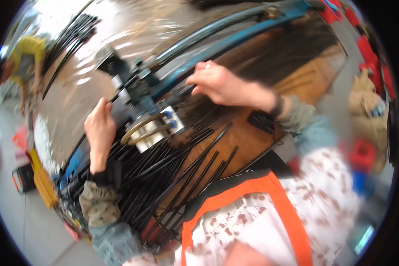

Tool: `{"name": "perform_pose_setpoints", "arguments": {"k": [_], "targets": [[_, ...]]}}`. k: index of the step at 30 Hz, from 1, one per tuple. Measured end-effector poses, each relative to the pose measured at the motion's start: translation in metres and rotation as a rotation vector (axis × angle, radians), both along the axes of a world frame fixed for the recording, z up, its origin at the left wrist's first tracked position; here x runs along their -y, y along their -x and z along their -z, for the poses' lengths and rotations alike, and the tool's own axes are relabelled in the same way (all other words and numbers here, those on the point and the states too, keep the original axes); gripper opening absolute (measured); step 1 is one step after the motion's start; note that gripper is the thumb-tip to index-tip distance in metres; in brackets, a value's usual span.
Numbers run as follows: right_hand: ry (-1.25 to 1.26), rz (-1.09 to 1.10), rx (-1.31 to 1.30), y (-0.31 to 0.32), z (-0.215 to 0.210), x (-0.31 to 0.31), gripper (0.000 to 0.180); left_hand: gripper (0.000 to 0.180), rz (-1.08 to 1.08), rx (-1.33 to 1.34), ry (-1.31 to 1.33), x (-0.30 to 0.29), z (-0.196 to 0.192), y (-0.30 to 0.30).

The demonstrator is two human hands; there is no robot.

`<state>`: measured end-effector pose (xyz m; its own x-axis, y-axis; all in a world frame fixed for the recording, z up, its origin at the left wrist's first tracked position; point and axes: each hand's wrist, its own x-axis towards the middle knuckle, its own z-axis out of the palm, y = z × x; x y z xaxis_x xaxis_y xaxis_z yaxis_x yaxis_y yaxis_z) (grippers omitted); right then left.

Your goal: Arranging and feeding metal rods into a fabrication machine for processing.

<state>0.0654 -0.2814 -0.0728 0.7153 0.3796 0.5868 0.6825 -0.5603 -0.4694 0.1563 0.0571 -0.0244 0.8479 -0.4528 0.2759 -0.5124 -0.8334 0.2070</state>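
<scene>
My left hand [101, 128] is closed on a thin black rod [79, 142], left of a bench machine [139, 91] of dark metal and pale blocks. The rod slants up past the hand toward the machine. On the machine's near side sits a silver block with a looped tan hose [148, 128] and blue fittings. Right of the machine, my right hand [217, 84] hovers by a long blue rail [226, 46] with its fingers curled together. Whatever they may hold is hidden by blur. Many black rods [153, 173] lie in a heap below the machine.
A wooden board [314, 84] forms the worktop on the right, with a small black object [260, 121] under my right wrist. Another person [26, 53] in yellow bends at the far left, near more black rods [77, 31]. Red bins [370, 57] line the right side.
</scene>
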Motion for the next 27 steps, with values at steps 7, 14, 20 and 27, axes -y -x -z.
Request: {"name": "perform_pose_setpoints", "arguments": {"k": [7, 14, 20, 27], "targets": [[0.157, 0.052, -0.059, -0.011, 0.008, 0.025, 0.019, 0.011, 0.195, 0.151, -0.022, 0.009, 0.017, -0.018], [0.886, 0.375, -0.092, 0.056, 0.001, 0.16, 0.025, 0.018, 0.238, 0.46, -0.273, -0.095, 0.001, -0.071], [0.56, 0.182, -0.188, 0.061, -0.021, 0.059, 0.02, 0.019, 0.004, 0.556, -0.337, -0.047, -0.012, 0.024], [0.397, -0.023, -0.317, 0.05, -0.011, -0.033, 0.018, 0.023, 0.11, 0.102, -0.326, -0.037, 0.026, 0.099]]}}
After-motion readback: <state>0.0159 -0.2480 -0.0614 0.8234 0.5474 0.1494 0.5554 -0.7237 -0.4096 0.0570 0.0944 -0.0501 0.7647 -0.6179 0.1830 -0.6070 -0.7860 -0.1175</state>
